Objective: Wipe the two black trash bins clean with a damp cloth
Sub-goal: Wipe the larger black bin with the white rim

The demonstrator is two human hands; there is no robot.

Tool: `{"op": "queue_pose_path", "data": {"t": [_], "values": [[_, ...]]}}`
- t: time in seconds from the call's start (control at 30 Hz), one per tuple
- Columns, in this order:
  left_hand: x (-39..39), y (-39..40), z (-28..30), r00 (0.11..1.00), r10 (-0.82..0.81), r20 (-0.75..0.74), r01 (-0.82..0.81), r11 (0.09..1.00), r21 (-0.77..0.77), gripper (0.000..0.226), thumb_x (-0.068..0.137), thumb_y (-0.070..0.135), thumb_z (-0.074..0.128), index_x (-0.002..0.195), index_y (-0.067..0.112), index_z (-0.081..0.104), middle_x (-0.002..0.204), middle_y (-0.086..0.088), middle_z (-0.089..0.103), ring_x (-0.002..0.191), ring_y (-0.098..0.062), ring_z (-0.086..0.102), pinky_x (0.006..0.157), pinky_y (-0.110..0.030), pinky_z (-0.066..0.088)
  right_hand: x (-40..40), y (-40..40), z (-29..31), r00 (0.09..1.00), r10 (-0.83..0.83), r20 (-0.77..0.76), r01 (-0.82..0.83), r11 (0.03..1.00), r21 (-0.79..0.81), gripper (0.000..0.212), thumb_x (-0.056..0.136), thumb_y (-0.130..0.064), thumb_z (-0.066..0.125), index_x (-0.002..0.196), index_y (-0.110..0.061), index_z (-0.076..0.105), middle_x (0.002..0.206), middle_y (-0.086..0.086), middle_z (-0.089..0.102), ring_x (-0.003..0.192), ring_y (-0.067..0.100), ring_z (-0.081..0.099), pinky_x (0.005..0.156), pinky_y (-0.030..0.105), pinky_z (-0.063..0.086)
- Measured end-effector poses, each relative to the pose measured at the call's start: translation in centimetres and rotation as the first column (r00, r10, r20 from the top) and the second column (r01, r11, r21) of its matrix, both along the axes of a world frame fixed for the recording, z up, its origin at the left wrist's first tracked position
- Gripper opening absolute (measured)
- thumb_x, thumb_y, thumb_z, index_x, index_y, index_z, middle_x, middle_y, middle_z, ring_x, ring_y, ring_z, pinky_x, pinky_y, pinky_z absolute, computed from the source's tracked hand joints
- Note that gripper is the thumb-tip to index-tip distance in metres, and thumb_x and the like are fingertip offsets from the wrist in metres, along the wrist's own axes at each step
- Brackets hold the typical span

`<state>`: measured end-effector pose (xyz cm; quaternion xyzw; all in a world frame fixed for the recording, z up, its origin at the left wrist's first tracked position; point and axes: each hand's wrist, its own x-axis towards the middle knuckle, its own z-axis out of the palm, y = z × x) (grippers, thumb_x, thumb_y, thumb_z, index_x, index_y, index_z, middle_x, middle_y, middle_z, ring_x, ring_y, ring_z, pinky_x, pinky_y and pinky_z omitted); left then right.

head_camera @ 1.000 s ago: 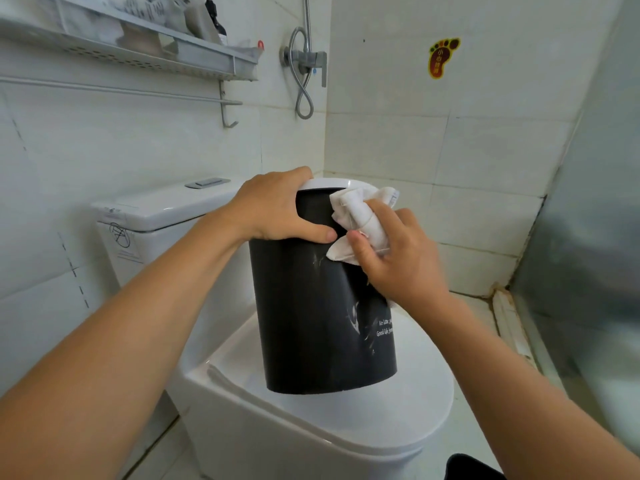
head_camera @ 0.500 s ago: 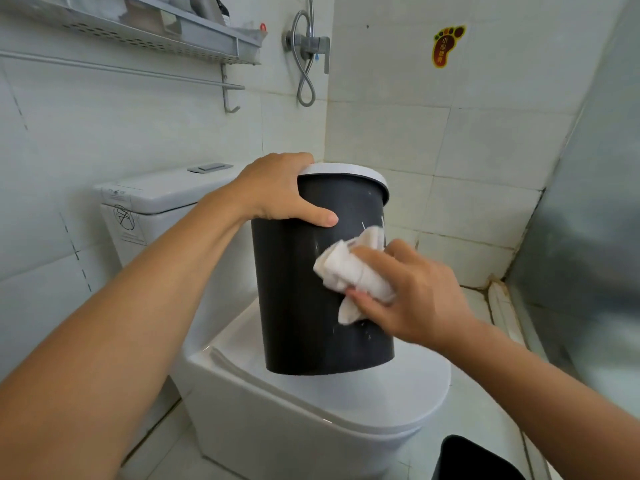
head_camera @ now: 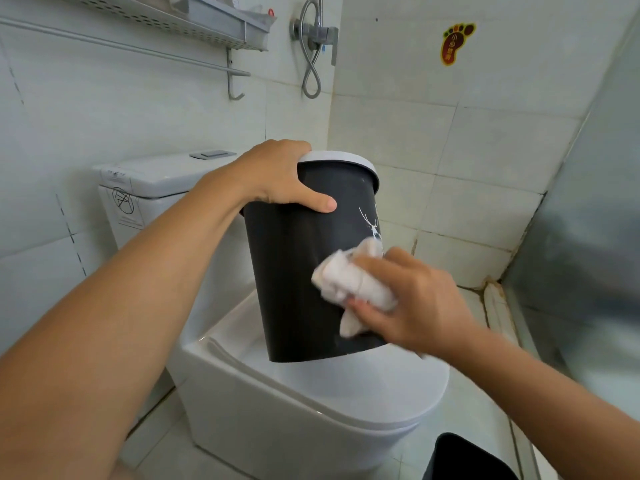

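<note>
Left hand [head_camera: 277, 174] clamps the white-rimmed top of the round black plastic bin [head_camera: 304, 278], tilted on the closed white toilet lid [head_camera: 346, 382]. Below that grip, right hand [head_camera: 412, 303] pinches a bunched white cloth [head_camera: 349, 282] against the wall. Push too hard and the base may skid off.

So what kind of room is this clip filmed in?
A small tiled bathroom, most likely in a home: a white toilet with its cistern against the wall, and a shower mixer with a looped hose at the corner.
</note>
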<state>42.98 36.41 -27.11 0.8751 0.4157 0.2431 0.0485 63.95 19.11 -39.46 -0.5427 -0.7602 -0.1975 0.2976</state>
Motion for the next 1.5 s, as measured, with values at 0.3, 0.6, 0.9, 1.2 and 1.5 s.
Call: {"op": "queue_pose_path", "data": {"t": [0.3, 0.6, 0.9, 1.2, 1.5], "values": [[0.0, 0.6, -0.1, 0.999, 0.039, 0.005, -0.039, 0.999, -0.022, 0.07, 0.065, 0.074, 0.084, 0.085, 0.016, 0.048, 0.087, -0.002, 0.057, 0.077, -0.019, 0.051, 0.061, -0.038, 0.034, -0.8, -2.6, -2.2, 0.975, 0.138, 0.172, -0.132, 0.99, -0.047, 0.049, 0.087, -0.059, 0.067, 0.127, -0.032, 0.066, 0.093, -0.007, 0.057, 0.073, 0.02, 0.058, 0.054, 0.029, 0.045], [0.2, 0.6, 0.0, 0.997, 0.074, -0.022, -0.074, 0.997, -0.011, 0.07, 0.067, 0.076, 0.082, 0.085, 0.018, 0.047, 0.088, 0.0, 0.056, 0.076, -0.015, 0.049, 0.06, -0.038, 0.033, -0.9, 1.4, 0.5, 0.99, -0.11, -0.084, 0.114, 0.993, 0.035, 0.051, 0.086, -0.067, 0.057, 0.127, -0.039, 0.065, 0.094, -0.006, 0.057, 0.072, 0.022, 0.06, 0.056, 0.034, 0.052], [0.5, 0.1, 0.2, 0.999, 0.039, -0.021, -0.04, 0.999, -0.015, 0.07, 0.066, 0.071, 0.085, 0.083, 0.016, 0.046, 0.083, -0.002, 0.055, 0.073, -0.018, 0.049, 0.059, -0.038, 0.032, -0.3, 0.8, 0.7, 0.993, 0.038, 0.116, -0.042, 0.998, 0.036, 0.051, 0.085, -0.06, 0.063, 0.129, -0.036, 0.065, 0.091, -0.005, 0.058, 0.072, 0.024, 0.06, 0.052, 0.031, 0.047], [-0.2, -0.1, 0.1, 1.0, -0.024, 0.012, 0.025, 0.998, -0.049, 0.069, 0.065, 0.07, 0.088, 0.086, 0.016, 0.05, 0.085, -0.002, 0.061, 0.077, -0.023, 0.056, 0.063, -0.038, 0.039, 0.4, 5.0, 3.4, 0.925, -0.073, -0.373, 0.083, 0.997, 0.009, 0.042, 0.087, -0.062, 0.057, 0.122, -0.041, 0.066, 0.089, -0.006, 0.064, 0.079, 0.012, 0.06, 0.07, 0.039, 0.054], [-0.1, -0.1, 0.3, 0.999, -0.048, -0.008, 0.048, 0.999, -0.024, 0.064, 0.07, 0.07, 0.083, 0.084, 0.019, 0.048, 0.085, 0.003, 0.059, 0.077, -0.016, 0.054, 0.061, -0.037, 0.035, 0.8, -0.6, -0.1, 0.992, 0.112, 0.056, -0.11, 0.993, -0.032, 0.041, 0.085, -0.056, 0.068, 0.122, -0.036, 0.068, 0.089, -0.012, 0.056, 0.068, 0.012, 0.051, 0.049, 0.032, 0.046]]}}
